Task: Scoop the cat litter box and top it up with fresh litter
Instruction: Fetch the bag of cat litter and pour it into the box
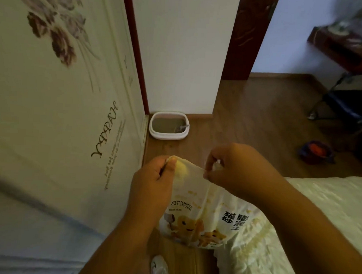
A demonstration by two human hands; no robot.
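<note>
- The litter bag [203, 217] is held upright, its mouth pointing toward the litter box [169, 125].
- Its top edge is pinched by the left hand [152, 177] and right hand [231, 166], each grip tight on it.

Wooden floor [250, 119] bearing litter box [169, 125] and bowl [315, 152]

Two bare forearms without sleeves, left hand [153, 175] and right hand [233, 166] bare, no rings, watch or gloves seen, a white shoe [159, 268] below.

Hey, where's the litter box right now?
In the head view, the litter box sits on the wooden floor up ahead, in the corner beside the flowered panel, beyond both hands.
</note>
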